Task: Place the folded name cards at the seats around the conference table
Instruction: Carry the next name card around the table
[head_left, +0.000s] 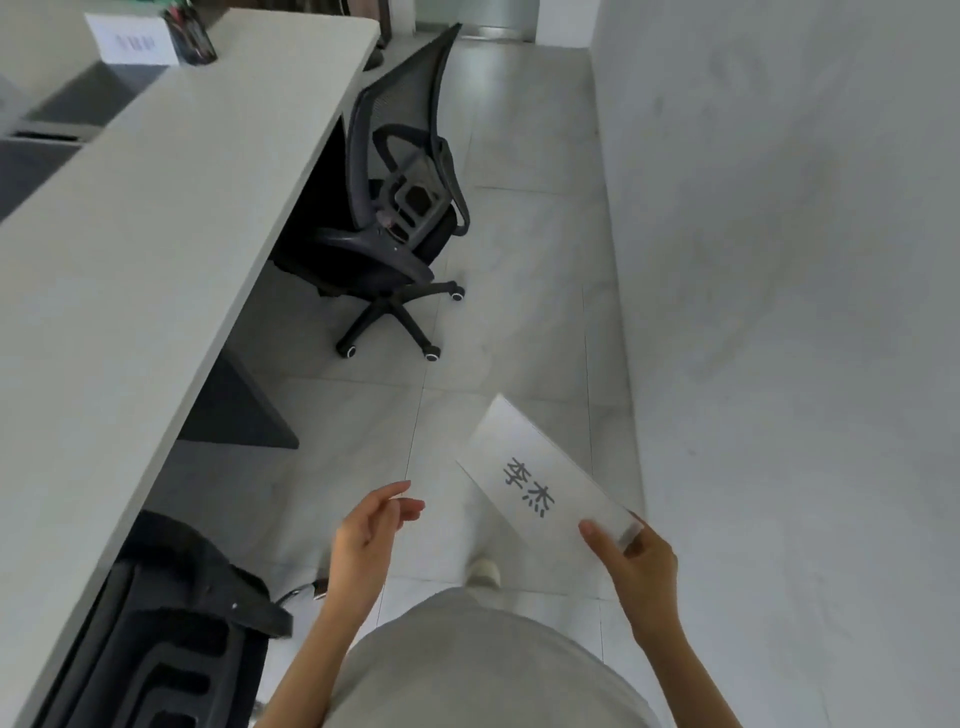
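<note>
My right hand (636, 564) grips the near corner of a white folded name card (540, 478) with two black printed characters, held over the floor at the lower middle right. My left hand (366, 540) hangs beside it, empty, with its fingers loosely curled and apart. The long pale conference table (156, 218) runs along the left side. Another white name card (132, 39) stands at the table's far end, its print too blurred to read.
A black mesh office chair (400, 208) is pushed up to the table ahead. A second black chair (171, 623) sits close at the lower left. A dark pen holder (192, 34) stands by the far card. A grey wall (779, 260) lines the right, with a tiled aisle between.
</note>
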